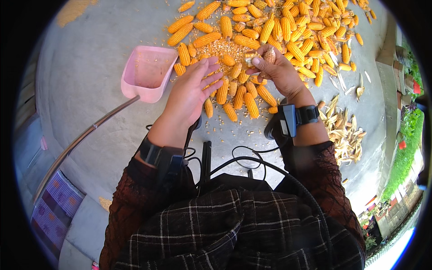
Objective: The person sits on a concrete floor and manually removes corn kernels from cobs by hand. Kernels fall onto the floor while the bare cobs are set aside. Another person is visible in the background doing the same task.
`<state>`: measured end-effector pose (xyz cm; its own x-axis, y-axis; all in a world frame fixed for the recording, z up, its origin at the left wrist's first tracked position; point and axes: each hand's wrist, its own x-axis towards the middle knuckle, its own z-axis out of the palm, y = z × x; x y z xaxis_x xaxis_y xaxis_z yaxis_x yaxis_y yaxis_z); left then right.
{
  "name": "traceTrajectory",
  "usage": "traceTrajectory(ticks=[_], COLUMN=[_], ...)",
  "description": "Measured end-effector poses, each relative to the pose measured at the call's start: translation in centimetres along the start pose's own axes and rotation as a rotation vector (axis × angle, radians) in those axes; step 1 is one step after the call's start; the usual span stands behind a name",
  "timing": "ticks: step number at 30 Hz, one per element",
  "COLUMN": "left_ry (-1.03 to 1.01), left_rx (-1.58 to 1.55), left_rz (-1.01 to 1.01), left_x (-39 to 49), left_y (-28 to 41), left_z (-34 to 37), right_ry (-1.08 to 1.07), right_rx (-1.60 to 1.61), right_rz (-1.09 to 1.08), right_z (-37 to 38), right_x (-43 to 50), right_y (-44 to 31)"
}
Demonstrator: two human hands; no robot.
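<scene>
My right hand [278, 69] grips a partly stripped corn cob [269, 56] together with a short cob piece [249, 60] that shows a pale broken end and some yellow kernels. To its left, my left hand [192, 87] is held palm inward, fingers apart, with nothing in it. Below both hands lies a patch of loose corn kernels [216, 48] on the concrete floor, ringed by yellow ears of corn [251, 105]. A large heap of corn ears [305, 33] spreads beyond my right hand.
A pink dustpan [126, 79] with a long metal handle [84, 131] lies on the left. Dry husks [344, 135] are piled at the right. Black cables [243, 158] run near my lap. A patterned mat [55, 212] lies at lower left.
</scene>
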<state>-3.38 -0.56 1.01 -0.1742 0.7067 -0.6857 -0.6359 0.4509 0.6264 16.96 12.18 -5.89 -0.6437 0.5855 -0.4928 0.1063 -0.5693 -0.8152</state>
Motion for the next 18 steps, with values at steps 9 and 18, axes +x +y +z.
traceTrajectory(ticks=[9, 18], left_ry=[-0.390, -0.246], left_rx=[-0.153, -0.030], left_rz=[-0.145, -0.205], left_x=[-2.5, -6.6], left_y=[-1.2, -2.0], left_z=[3.6, 5.5], right_ry=[0.089, 0.211], right_rx=[-0.099, 0.308], right_rz=[-0.131, -0.182], right_z=[5.8, 5.6], right_x=[-10.8, -14.4], right_y=[-6.3, -5.0])
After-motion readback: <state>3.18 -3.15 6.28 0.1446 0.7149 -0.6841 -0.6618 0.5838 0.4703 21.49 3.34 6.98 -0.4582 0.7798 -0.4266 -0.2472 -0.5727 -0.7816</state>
